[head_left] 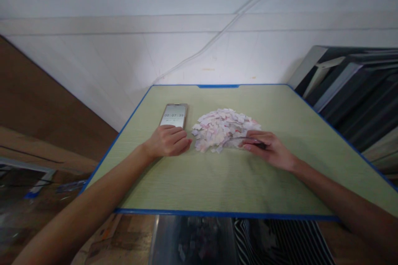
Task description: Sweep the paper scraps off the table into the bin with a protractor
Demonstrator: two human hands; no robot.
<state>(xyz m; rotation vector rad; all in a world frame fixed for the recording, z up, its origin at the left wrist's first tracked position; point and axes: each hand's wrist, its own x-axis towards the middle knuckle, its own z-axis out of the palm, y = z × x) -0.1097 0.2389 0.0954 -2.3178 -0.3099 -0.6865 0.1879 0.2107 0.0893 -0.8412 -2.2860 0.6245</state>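
My left hand (170, 140) rests on the table as a loose fist, just in front of the phone (174, 115); nothing sticks out of it. The phone lies face up and its screen reads 00:07:39. Right of that fist spreads a low pile of small torn paper scraps (222, 126), mostly white and pinkish. At the pile's near right edge, my right hand (269, 147) grips a thin curved clear plastic piece (236, 138) with a dark part by the fingers. Its curved edge reaches over the front scraps. The exact kind of this piece cannot be made out.
The pale green table (192, 186) has a blue rim and stands against a white wall (124, 58) with a cable (205, 49). Dark flat panels (357, 83) lean at the right. Below the front edge is a dark container (192, 240) with scraps showing in it.
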